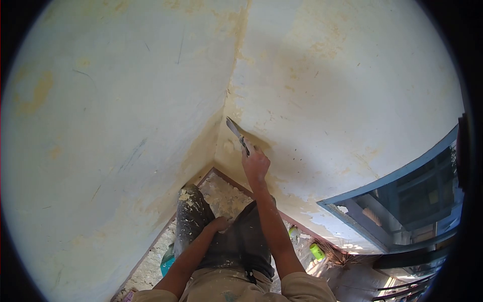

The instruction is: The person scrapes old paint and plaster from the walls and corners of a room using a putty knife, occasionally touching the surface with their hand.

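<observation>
My right hand (256, 164) is wrapped round the handle of a putty knife (234, 128). The thin metal blade points up and left, its tip right at the corner where two walls meet. Around that tip the right wall (312, 116) shows a cream-coloured, patchy surface. My left hand (219, 224) hangs low between my knees, close to the dark, paint-spattered trousers (221, 246); its fingers are mostly hidden.
The left wall (110, 126) carries scuffs and yellowish patches. A blue-framed window (397, 201) stands at lower right. Pale flakes litter the floor (221, 194) in the corner. A bright green container (317, 251) lies right of my legs, and a teal object (167, 262) sits on the left.
</observation>
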{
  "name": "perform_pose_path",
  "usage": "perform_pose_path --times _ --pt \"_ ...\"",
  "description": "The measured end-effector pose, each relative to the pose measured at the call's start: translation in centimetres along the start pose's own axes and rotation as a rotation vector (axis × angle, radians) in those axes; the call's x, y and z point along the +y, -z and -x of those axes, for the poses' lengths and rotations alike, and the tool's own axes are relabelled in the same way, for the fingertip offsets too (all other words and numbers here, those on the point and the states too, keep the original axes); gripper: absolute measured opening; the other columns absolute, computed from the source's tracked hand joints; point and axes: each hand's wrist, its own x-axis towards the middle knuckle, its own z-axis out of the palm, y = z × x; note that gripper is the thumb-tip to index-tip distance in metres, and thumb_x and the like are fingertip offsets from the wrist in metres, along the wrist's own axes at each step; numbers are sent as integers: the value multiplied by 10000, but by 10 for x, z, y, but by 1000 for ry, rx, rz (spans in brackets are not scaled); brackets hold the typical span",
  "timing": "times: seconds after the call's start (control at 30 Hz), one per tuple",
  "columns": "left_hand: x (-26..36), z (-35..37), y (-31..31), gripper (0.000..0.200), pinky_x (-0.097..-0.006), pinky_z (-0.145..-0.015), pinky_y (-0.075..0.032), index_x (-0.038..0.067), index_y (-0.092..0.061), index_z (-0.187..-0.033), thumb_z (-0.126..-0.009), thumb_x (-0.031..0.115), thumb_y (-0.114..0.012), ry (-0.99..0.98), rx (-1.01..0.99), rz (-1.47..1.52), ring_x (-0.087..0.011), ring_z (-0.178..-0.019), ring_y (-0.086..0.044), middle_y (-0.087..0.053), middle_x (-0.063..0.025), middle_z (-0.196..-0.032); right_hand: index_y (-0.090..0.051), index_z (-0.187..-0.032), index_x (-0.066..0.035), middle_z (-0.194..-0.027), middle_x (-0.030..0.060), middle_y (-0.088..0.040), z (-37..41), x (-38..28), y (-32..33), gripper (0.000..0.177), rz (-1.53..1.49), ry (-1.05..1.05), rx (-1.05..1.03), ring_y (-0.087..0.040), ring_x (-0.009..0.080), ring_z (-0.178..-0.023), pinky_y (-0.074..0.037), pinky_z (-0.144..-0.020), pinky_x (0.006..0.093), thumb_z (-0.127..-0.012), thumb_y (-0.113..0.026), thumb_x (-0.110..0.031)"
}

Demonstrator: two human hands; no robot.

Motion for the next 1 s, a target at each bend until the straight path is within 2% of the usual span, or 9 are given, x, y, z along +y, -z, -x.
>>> perform_pose_path --times 0.1,0.23,0.3,0.43,0.6,0.7,0.77,0.83,1.0 --pt "-12 -11 -7 519 -400 -931 -425 60 -536 -1229 -890 441 -439 -45 -14 -30 -351 -1082 -561 -572 -236 -1162 -651 -1097 -232 -773 47 -612 27 40 27 267 -2 -26 51 -612 245 -599 -489 -529 356 -839 -618 -291" --pt "-3 -11 -11 494 -409 -902 -439 68 -552 -1206 -881 427 -455 -48 -17 -83 -351 -1042 -581 -588 -241 -1119 -670 -1077 -130 -746 87 -622 71 88 92 283 -67 -192 97 -608 247 -627 -471 -566 349 -797 -683 -171" --pt "1 -11 -10 483 -414 -891 -442 74 -558 -1196 -875 422 -464 -56 -65 -82 -353 -1028 -587 -595 -239 -1105 -669 -1073 -98 -725 91 -613 91 114 111 283 -38 -152 192 -608 223 -609 -475 -549 329 -792 -688 -131" --pt "-11 -30 -21 465 -417 -890 -438 92 -564 -1187 -866 417 -476 -48 -143 -63 -356 -1021 -588 -599 -234 -1100 -670 -1065 -94 -724 82 -608 92 110 129 271 8 -187 183 -613 210 -596 -482 -532 322 -799 -681 -143" --pt "3 -14 -9 498 -414 -898 -435 52 -552 -1195 -868 419 -473 -79 -73 -15 -359 -1031 -583 -591 -248 -1107 -683 -1047 -141 -707 44 -594 59 64 86 246 18 -136 158 -600 198 -555 -475 -511 328 -810 -672 -205" --pt "-10 -20 -11 533 -401 -951 -403 102 -483 -1293 -907 465 -431 -38 -93 -75 -357 -1106 -541 -555 -228 -1198 -649 -1102 -196 -755 44 -598 26 33 32 276 51 -49 71 -607 232 -566 -488 -506 336 -836 -621 -262" --pt "-9 -15 -7 525 -402 -943 -406 93 -492 -1279 -912 462 -422 -6 -77 -86 -364 -1098 -542 -561 -235 -1180 -628 -1111 -194 -818 72 -621 9 9 3 282 36 -68 -45 -624 286 -650 -507 -567 362 -848 -595 -290" --pt "-8 -8 -7 518 -404 -935 -409 86 -500 -1266 -916 458 -416 -2 -54 -66 -371 -1092 -544 -567 -240 -1166 -627 -1106 -190 -828 69 -624 3 -2 -13 286 6 -29 -35 -623 287 -650 -507 -568 368 -846 -599 -303" --pt "-14 -11 -9 544 -405 -917 -431 46 -544 -1212 -874 463 -457 -37 14 -16 -369 -1059 -568 -577 -261 -1130 -621 -1119 -172 -825 85 -628 23 29 12 297 -53 -38 -8 -626 286 -677 -504 -584 361 -844 -612 -281"
